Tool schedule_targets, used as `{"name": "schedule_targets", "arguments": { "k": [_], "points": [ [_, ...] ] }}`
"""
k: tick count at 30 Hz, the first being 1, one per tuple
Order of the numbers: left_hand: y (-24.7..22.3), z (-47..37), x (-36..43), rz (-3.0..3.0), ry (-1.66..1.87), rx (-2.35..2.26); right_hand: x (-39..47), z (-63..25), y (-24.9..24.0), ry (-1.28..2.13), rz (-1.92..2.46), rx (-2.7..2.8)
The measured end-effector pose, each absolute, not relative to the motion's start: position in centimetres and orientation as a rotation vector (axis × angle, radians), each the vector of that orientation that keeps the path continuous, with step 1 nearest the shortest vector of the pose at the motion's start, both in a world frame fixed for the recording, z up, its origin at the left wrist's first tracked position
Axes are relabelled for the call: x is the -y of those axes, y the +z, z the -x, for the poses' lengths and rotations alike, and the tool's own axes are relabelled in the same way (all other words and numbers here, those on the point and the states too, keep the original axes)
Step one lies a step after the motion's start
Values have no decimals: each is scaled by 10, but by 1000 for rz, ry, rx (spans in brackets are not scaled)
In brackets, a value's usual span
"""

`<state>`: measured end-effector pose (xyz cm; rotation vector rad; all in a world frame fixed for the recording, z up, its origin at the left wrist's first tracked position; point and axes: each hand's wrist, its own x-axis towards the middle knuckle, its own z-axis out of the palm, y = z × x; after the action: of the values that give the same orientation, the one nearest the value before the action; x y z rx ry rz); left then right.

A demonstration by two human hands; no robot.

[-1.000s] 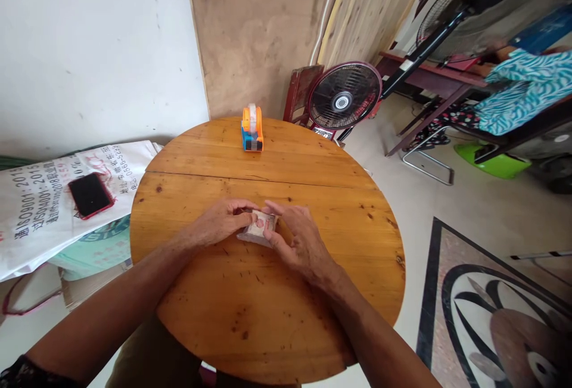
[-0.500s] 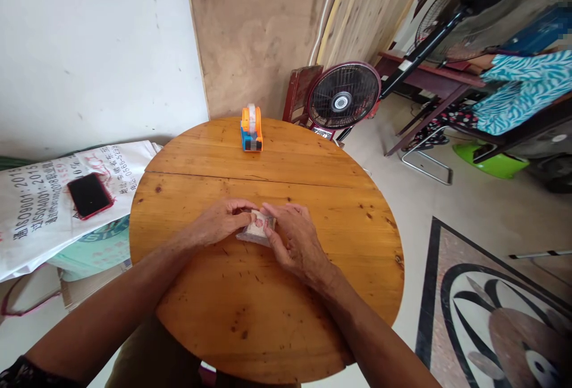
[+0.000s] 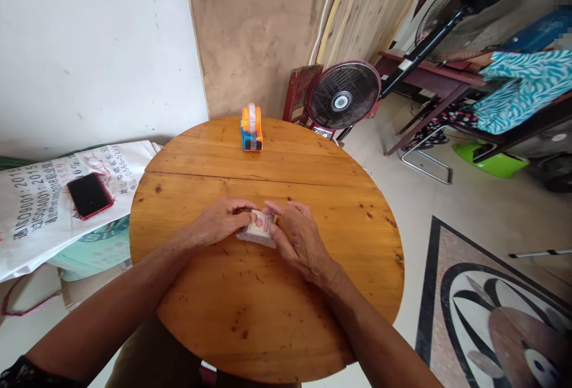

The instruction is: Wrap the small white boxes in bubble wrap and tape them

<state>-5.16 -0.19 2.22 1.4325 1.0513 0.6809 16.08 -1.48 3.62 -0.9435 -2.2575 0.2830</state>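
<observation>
A small white packet (image 3: 258, 225) with red print, in what looks like a clear plastic wrapper, is on the round wooden table (image 3: 250, 310). My left hand (image 3: 223, 221) grips its left side, thumb on the top face and fingers curled along the far edge. From the right, my right hand (image 3: 297, 233) closes around the other end. Its thumb touches the right edge, and its fingertips reach over the far corner. The packet's underside is hidden, and part of the far edge lies behind my fingers.
At the far side of the table stands an orange and blue tape dispenser (image 3: 252, 129). A phone (image 3: 90, 195) in a red case lies on white sacks (image 3: 27, 227) to the left. A fan (image 3: 344, 96) stands behind the table, at right.
My right hand has shifted slightly to the right, its thumb sliding off the top face toward the packet's edge. More red print shows now. My left hand stays in place.
</observation>
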Motion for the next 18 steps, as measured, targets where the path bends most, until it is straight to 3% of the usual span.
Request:
{"name": "schedule_targets", "arguments": {
  "k": [4, 18],
  "points": [
    [23, 51, 2, -1428, 684, -1063, 13, -158, 31, 185, 870, 2306],
    [20, 53, 3, -1403, 693, -1115, 7, -173, 45, 355, 1048, 2184]
  ]
}}
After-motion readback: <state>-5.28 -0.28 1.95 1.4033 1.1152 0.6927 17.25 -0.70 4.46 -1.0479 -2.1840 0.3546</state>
